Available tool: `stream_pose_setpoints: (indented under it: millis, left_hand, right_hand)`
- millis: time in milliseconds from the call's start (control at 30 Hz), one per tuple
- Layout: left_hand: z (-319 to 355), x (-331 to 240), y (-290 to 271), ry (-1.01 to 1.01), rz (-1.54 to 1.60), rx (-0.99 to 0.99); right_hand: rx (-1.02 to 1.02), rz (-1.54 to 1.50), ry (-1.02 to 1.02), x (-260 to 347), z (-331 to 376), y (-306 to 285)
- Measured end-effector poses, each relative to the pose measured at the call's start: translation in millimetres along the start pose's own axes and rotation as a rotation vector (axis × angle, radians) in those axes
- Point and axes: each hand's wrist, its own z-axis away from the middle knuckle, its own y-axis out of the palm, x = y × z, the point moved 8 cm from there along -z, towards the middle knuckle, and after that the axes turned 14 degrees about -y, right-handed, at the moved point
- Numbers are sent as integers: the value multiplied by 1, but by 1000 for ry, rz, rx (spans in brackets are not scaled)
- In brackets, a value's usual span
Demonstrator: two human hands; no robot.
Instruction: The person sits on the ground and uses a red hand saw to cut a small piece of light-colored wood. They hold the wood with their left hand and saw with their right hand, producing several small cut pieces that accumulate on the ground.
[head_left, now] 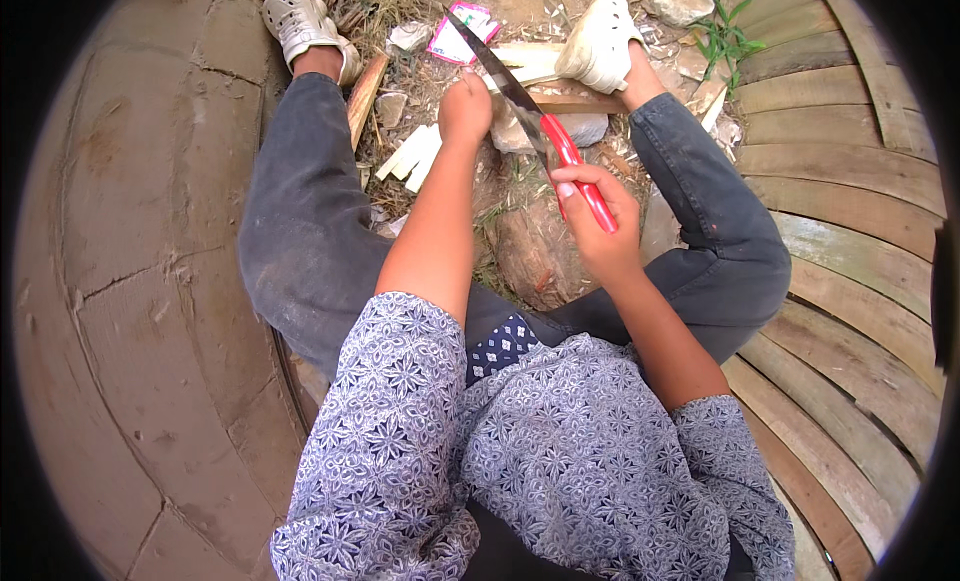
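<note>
Red-handled saw point(520, 93) out between pale shoes point(598, 46)

Right hand point(605, 219) closed firmly round the handle point(572, 157)! Left hand point(466, 109) curled beside the blade, fingertips hidden; whether it grips anything, I can't tell. Wood strips point(412, 155) and a stone point(590, 131) crowd the ground; the blade crosses a pink-edged packet point(452, 43). Teeth? Perhaps, too blurred to call. Boards point(850, 186) on the right run off into the dark rim.
</note>
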Motion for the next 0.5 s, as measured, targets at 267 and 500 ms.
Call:
stream_pose_setpoints:
  millis: [267, 500]
  left_hand:
    - [-12, -2, 15, -73, 132, 115]
    - [8, -20, 45, -442, 798, 367]
  right_hand:
    - [-18, 71, -97, 30, -8, 7]
    - [-103, -37, -219, 82, -11, -5]
